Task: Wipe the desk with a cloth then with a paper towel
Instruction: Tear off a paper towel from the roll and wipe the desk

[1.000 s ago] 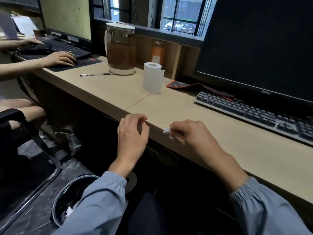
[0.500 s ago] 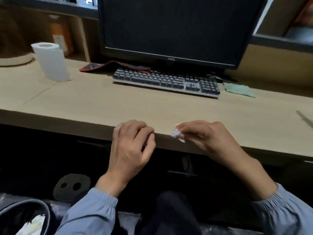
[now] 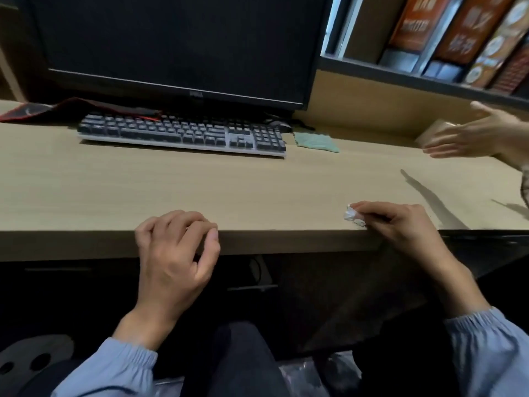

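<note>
Seated at desk (image 3: 257,181), head view. Right hand (image 3: 400,227) at front edge, toward right corner: thumb and fingertips pinching a small crumpled white wad (image 3: 353,215), with the wad touching the desk top just inside the edge. Left hand (image 3: 174,253) at front edge, left of middle: fingers loosely curled, knuckles up, nothing visible in the grip. Cloth (image 3: 316,141), pale green, lying rumpled near back edge, just beside right end of keyboard (image 3: 183,133), well apart from both hands. Monitor (image 3: 171,47) dark, behind keyboard. Red mat (image 3: 43,108) at back left, running behind keyboard. Second person's hand (image 3: 481,136), fingers straight, above right back corner, next to a brownish object too blurred to name. Books (image 3: 458,38) on shelf above. Judgement on progress: cloth set down and paper in hand, so cloth pass taken as done and paper pass as under way or near its end. Wad very small and tightly crumpled, so taken as spent rather than fresh. No wet sheen, streaks or crumbs visible on desk top between keyboard and front edge. Dark bands near right front corner taken as shadows, not dirt. Cannot vouch for left end or the strip behind keyboard. Probably left to do: last strokes along right front edge, then binning the wad.
</note>
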Available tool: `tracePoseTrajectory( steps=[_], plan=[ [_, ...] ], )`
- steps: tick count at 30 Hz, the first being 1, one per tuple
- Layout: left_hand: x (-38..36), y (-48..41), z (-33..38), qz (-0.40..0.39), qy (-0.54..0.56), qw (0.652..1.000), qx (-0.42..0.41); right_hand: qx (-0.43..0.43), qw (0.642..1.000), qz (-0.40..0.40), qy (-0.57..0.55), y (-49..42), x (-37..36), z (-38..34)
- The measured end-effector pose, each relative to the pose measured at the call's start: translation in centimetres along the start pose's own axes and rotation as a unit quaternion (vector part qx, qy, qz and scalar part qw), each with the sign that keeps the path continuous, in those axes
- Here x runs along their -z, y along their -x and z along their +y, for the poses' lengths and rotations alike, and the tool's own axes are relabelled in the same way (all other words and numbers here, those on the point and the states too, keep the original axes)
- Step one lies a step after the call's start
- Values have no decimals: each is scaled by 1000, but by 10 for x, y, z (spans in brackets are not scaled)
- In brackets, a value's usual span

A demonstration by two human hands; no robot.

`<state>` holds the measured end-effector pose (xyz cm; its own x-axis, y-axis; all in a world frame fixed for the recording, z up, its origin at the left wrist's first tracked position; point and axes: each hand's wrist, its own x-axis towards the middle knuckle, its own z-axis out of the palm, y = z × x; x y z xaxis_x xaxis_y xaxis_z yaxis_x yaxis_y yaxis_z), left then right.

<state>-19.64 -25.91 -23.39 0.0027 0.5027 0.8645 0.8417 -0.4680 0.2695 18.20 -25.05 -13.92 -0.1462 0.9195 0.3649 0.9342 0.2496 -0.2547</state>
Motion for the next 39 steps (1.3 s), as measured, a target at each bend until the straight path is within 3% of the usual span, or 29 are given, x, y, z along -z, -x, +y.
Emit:
tracePoseTrajectory(
  steps=[11,22,31,39],
  plan=[
    [24,-4,-42,28,-49,998,10,145,988,-22,-41,-62,-61,-108],
    [99,12,-119,61,-155,983,81,352,931,-5,-101,-118,-154,-299],
    [161,14,-184,89,-227,959,148,404,900,-92,-136,-152,-209,-456],
    [181,19,-221,91,-250,947,182,423,888,-99,-152,-169,-237,-547]
  ],
)
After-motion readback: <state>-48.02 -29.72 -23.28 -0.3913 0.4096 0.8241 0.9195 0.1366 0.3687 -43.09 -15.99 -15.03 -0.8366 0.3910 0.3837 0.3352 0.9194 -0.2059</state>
